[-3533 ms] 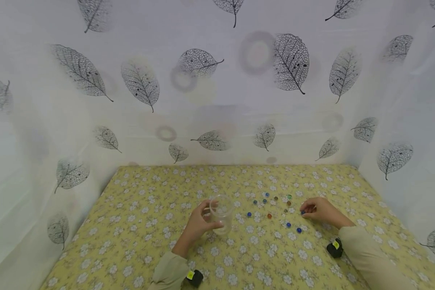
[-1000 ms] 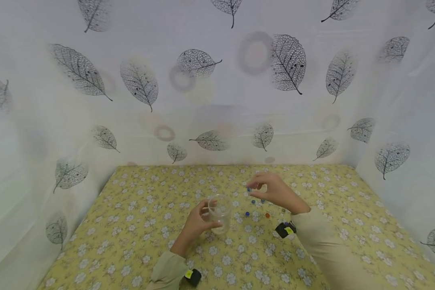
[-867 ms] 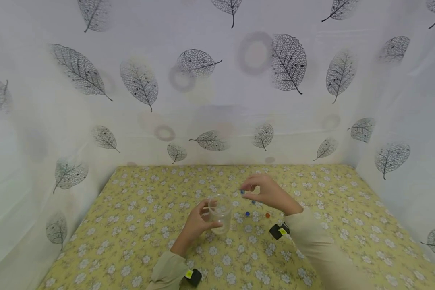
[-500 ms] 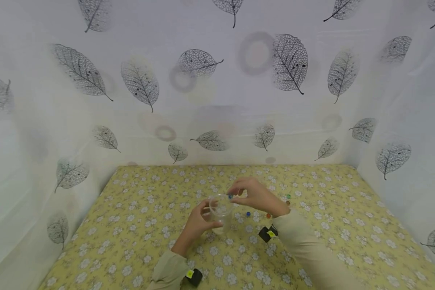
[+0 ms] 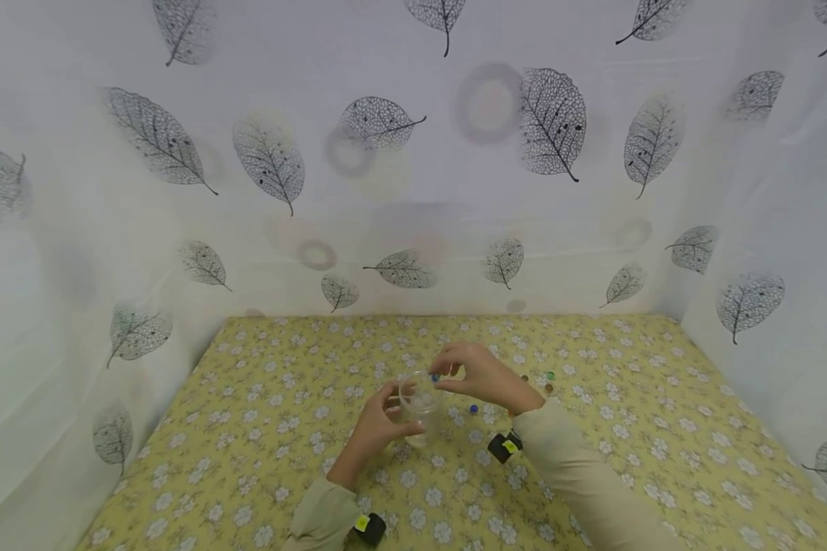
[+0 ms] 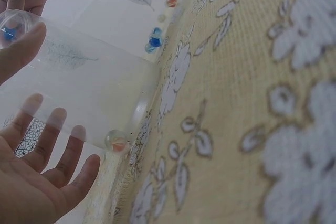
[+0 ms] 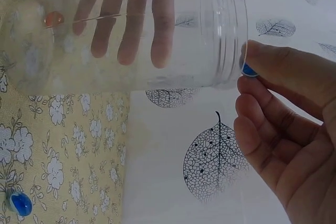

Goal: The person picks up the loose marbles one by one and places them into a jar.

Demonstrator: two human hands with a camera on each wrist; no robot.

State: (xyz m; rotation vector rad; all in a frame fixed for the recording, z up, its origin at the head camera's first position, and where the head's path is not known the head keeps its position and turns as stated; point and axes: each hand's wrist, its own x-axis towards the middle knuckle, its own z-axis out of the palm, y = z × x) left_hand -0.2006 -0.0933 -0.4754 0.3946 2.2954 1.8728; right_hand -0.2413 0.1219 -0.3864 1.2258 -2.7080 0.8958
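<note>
A clear plastic jar [image 5: 423, 428] stands upright on the flowered cloth, mouth up. My left hand [image 5: 377, 423] grips it from the left, thumb on the near side and fingers behind. At the jar's rim, my right hand [image 5: 481, 376] pinches a blue marble [image 7: 249, 70] between thumb and index finger. The right wrist view shows those fingertips right against the rim. Through the jar's wall, near its base, an orange marble [image 7: 54, 19] shows. A clear marble with an orange swirl [image 6: 116, 140] appears at the base in the left wrist view.
Right of the jar lies a blue marble [image 5: 473, 409]. Green [image 5: 550, 376] and brown [image 5: 548, 389] marbles lie farther right, partly behind the right arm. Flowered yellow cloth [image 5: 282, 428] covers the table. A leaf-print curtain [image 5: 413, 214] closes off the back and sides.
My right hand has carried a blue marble from the right side of the table leftward to the jar's rim, dipping slightly lately. My left hand and the jar have stayed put.
</note>
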